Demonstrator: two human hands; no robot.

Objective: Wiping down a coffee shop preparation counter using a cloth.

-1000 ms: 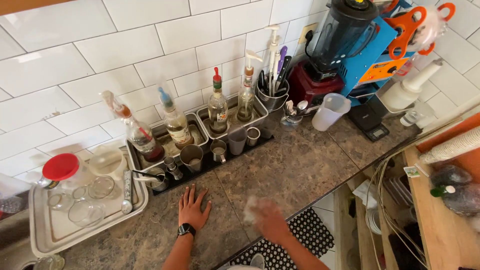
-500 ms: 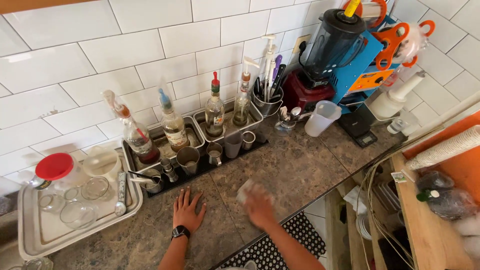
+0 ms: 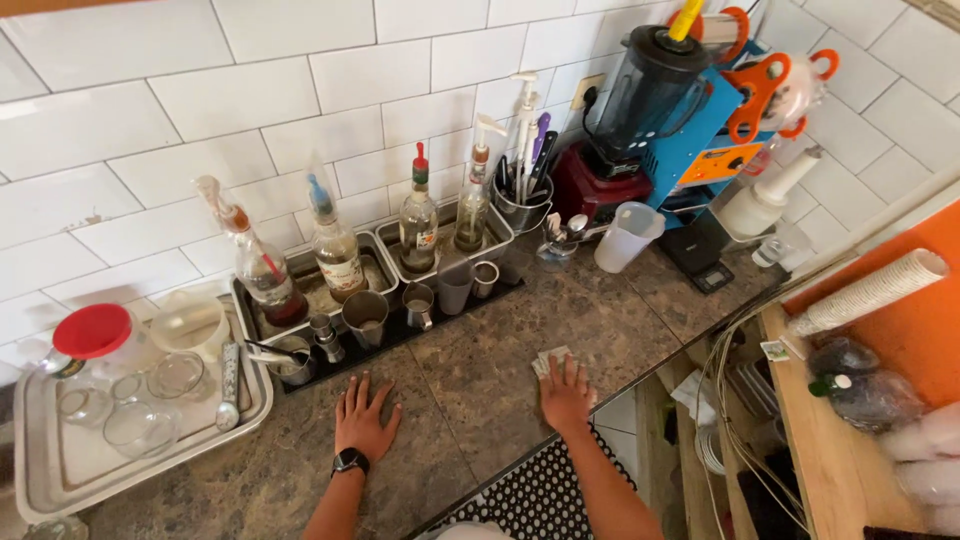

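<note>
A dark speckled stone counter runs along the tiled wall. On it, far left, sits a steel tray; a black mat lies along the middle; a white jug and red-based blender stand far right. Both hands rest flat near the front edge, the right on a cloth.

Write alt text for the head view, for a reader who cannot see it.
Seen from above, a person's right hand presses a folded cloth on a dark stone counter, while the left hand lies flat and spread beside it. Behind stand metal trays of syrup bottles, steel cups and a blender against white tile.
</note>
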